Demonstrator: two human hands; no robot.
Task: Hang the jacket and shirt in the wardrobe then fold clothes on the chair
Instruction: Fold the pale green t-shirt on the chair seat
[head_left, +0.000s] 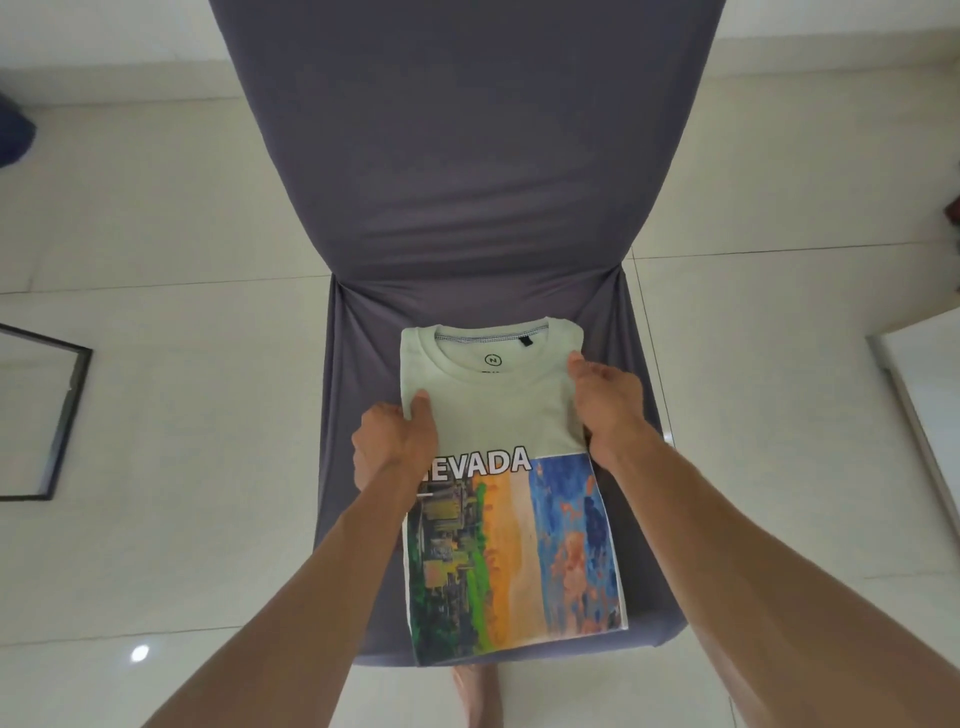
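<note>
Two bare forearms entering from the bottom edge, nearest the lens, converging on the seat. Beyond them, largest item: chair (467, 171) under a stretch-fit grey-violet fabric cover, smooth and matte, tall tapering backrest, cover gathered into creases where back meets seat. Pale glossy floor tiles (156, 234) all round, thin grout lines, one bright light reflection at lower left. Lying flat on the seat: T-shirt (498, 415), folded to a narrow rectangle with sleeves tucked under, neckline toward the backrest, hem just past the front seat edge. Upper half off-white knit with ribbed round collar and printed neck label; lower half a painterly print in green, orange and blue vertical bands beneath bold white lettering, partly covered, reading "EVADA". Left hand (392, 441) on the shirt's left edge, thumb on top of the cloth, fingers curled under the fold, gripping it. Right hand (610, 400) on the right edge near the shoulder, thumb tip pressing the fabric, fingers wrapped round the side, gripping likewise. Dark-framed panel (47, 415) leaning at far left; white furniture edge (919, 405) at far right. Bare foot (475, 696) showing below the seat front.
</note>
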